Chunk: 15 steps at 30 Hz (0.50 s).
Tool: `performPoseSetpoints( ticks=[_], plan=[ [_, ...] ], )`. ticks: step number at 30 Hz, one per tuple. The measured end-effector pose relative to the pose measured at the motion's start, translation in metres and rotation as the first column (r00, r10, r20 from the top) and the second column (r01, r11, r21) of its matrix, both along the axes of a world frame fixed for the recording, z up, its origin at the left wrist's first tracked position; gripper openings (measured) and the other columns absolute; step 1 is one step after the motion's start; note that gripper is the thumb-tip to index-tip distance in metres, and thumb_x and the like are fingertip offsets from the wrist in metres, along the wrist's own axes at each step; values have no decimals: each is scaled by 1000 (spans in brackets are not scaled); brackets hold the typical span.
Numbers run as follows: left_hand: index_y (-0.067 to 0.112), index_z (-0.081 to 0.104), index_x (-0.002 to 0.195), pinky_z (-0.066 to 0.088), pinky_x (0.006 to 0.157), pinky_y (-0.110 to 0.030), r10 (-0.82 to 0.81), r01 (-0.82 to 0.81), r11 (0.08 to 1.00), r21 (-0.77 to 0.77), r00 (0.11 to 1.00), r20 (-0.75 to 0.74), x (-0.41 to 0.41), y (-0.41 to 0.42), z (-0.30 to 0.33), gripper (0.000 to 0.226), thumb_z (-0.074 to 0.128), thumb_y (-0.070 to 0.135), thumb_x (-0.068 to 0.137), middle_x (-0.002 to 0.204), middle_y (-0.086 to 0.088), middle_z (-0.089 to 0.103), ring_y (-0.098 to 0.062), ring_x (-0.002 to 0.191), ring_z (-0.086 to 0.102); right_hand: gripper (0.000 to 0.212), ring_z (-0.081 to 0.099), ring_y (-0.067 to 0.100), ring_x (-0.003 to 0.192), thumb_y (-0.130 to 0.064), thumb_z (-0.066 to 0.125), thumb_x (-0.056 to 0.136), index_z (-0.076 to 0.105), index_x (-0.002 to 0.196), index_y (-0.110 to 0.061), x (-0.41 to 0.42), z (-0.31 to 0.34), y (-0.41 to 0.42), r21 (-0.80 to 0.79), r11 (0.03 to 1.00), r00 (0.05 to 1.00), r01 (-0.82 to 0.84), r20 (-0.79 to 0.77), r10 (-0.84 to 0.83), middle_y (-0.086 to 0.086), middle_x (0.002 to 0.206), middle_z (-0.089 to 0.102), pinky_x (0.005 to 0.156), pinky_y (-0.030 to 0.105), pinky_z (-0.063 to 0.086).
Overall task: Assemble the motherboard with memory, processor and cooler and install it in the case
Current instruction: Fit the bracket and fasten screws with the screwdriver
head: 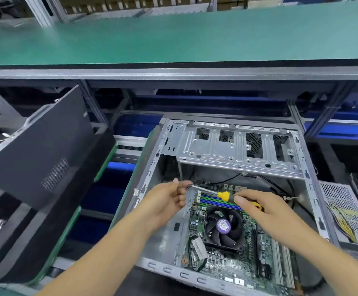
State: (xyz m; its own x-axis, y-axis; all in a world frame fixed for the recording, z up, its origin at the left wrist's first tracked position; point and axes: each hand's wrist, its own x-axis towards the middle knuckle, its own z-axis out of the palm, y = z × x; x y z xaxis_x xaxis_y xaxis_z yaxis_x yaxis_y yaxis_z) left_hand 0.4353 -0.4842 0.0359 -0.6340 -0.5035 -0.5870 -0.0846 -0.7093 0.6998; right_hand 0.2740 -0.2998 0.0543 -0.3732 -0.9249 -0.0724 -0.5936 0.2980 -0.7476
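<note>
We can't make out what sits at the screwdriver [227, 194] tip; the handle is mostly hidden in our right hand [257, 205], which grips it. Our left hand [169, 199] pinches near the tip. The motherboard [227, 248] with its cooler [224, 228] lies in the case [237, 146], just below both hands.

Both forearms and hands [165, 201] bare, no sleeves or gloves.

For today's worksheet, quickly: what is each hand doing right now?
Left hand: pinching the screwdriver tip.
Right hand: gripping the yellow screwdriver handle.
</note>
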Motion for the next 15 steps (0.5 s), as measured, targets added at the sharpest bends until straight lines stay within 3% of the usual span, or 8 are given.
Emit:
performPoseSetpoints(
  ticks=[4,8,12,15],
  plan=[
    [-10,58,114,57,68,-22,-49,58,997,59,987,-150,5,1,7,29,34,-5,98,78,-12,68,-16,70,68,22,58,0,74,-52,42,89,61,97,-45,0,1,6,-12,999,999,37,-31,-37,-20,83,66,69,17,43],
    [-8,59,106,57,63,-22,-2,16,996,88,987,-163,3,3,7,21,42,-1,98,81,-15,72,-18,72,72,26,58,-7,85,-60,39,82,60,94,-50,2,3,8,-88,994,998,61,-21,-63,-34,93,63,72,9,41],
    [1,70,81,55,56,-20,15,-6,997,80,995,-102,4,1,4,19,60,15,88,77,-11,72,-14,64,69,21,60,-4,88,-57,42,84,60,94,-53,4,6,8,-122,990,997,72,-26,-76,-32,97,64,73,18,46],
    [8,77,72,51,53,-17,-5,16,991,134,996,-85,3,1,2,17,68,22,78,68,-4,63,-9,56,59,18,57,-11,96,-57,43,84,58,94,-55,6,7,8,-138,988,996,67,-47,-75,-39,102,59,76,16,44]
  ],
)
